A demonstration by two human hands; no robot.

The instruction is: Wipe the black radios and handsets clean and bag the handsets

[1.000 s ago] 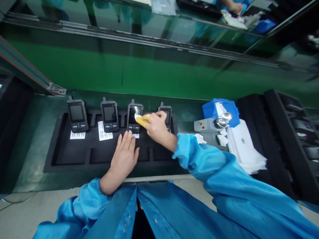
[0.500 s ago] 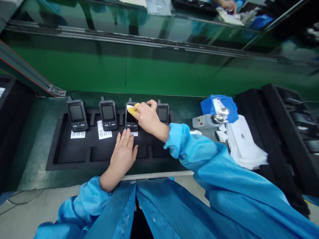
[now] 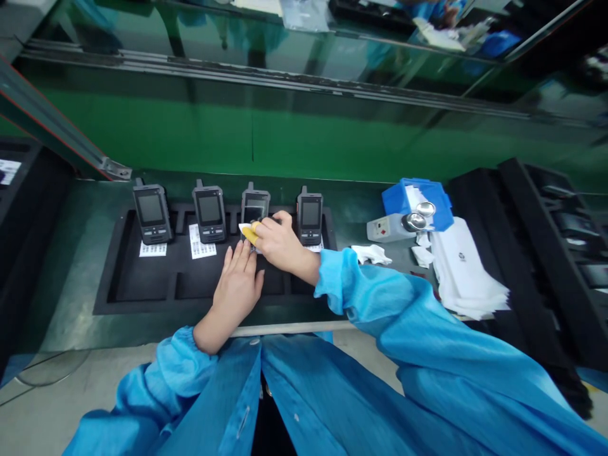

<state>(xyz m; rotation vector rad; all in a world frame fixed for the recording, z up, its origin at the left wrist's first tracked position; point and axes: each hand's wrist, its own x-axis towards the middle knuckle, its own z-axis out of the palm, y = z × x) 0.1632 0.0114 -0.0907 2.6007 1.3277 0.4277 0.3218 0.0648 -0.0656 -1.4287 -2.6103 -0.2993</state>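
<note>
Four handheld radios with screens stand in a row along a black foam tray (image 3: 142, 308). My right hand (image 3: 280, 244), with yellow covers on its fingertips, pinches a small white wipe (image 3: 244, 228) over the lower part of the third radio (image 3: 256, 201). Its keypad is hidden behind the fingers. Flat and stretched out, my left hand (image 3: 237, 282) has its fingertips at that radio's bottom end. To the left are the first radio (image 3: 152, 209) and second radio (image 3: 209, 211); the fourth radio (image 3: 310, 215) stands right of my right hand. White labels (image 3: 202, 244) lie beneath them.
Right of the tray are crumpled wipes (image 3: 372, 254), a white bottle with a metal top (image 3: 387, 228), a blue box (image 3: 441, 206) and a stack of white cloths (image 3: 468, 269). Black trays (image 3: 546, 253) stand far right. A metal rail (image 3: 237, 75) crosses behind the green panel.
My right hand has slid with the wipe from the third radio's screen down to its lower end. My left hand stays in place at its bottom. The view has shifted slightly.
</note>
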